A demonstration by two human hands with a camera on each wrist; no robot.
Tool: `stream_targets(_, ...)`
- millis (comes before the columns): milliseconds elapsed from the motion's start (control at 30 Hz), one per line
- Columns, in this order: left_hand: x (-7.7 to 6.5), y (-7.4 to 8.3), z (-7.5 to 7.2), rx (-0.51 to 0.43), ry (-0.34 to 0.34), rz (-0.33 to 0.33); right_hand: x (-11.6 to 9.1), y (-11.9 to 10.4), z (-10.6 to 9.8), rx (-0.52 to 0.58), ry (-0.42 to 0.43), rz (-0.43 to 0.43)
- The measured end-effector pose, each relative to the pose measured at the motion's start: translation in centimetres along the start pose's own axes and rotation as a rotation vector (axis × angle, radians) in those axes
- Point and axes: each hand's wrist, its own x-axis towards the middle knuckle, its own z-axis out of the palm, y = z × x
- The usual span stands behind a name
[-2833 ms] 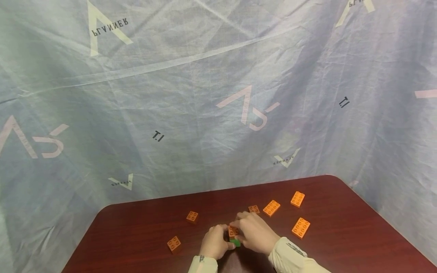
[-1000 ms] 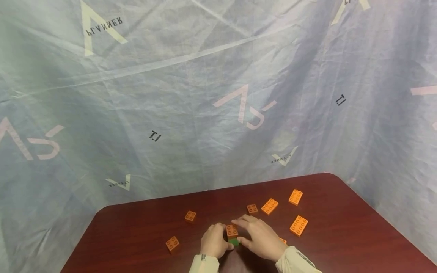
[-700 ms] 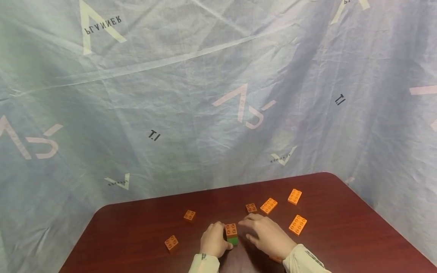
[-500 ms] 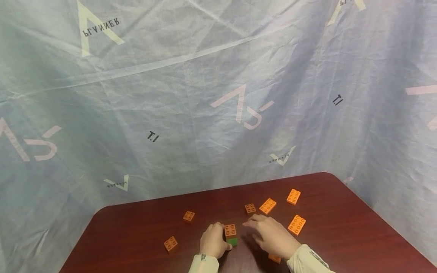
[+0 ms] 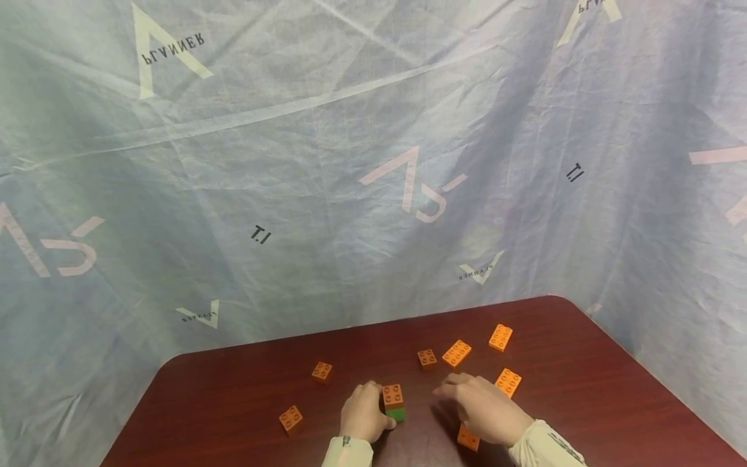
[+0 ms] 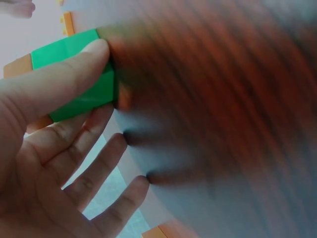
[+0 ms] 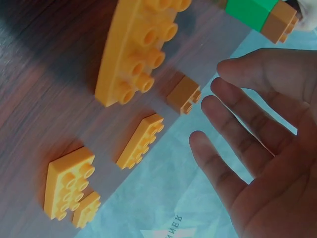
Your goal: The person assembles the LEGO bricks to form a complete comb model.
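Note:
A green building brick (image 5: 396,414) stands on the table with a square orange brick (image 5: 393,394) on top. My left hand (image 5: 363,412) holds this stack from its left side. In the left wrist view the thumb lies across the green brick (image 6: 64,48), with fingers behind it. To the right, my right hand (image 5: 490,408) holds nothing, its fingers apart in the right wrist view. It hovers over a flat orange brick (image 5: 469,438), which it partly hides in the head view; a large studded orange brick (image 7: 141,59) shows up close in the right wrist view.
Square orange bricks lie at the left, one nearer (image 5: 290,419) and one farther (image 5: 321,371). Another square brick (image 5: 427,358) and long orange bricks (image 5: 457,353) lie beyond the right hand. The dark red table (image 5: 233,402) meets a hanging printed cloth (image 5: 327,259) behind.
My right hand has left the brick stack and moved right, over the flat orange brick. The left hand keeps its hold on the stack. The view has shifted slightly.

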Motion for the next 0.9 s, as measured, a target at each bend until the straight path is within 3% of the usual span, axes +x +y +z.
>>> stream_targets(233, 0.0, -0.1, -0.1, -0.005, -0.003, -0.006, -0.5, 0.3, -0.2, 0.001, -0.054, 0.038)
stream_targets(667, 0.1, 0.0, 0.1, 0.011, -0.004, -0.006, -1.2, 1.4, -0.3, -0.042, -0.112, 0.014)
stream_targets(900, 0.1, -0.1, 0.1, -0.003, 0.013, 0.011, -1.6, 1.8, -0.1, 0.019, -0.153, 0.046)
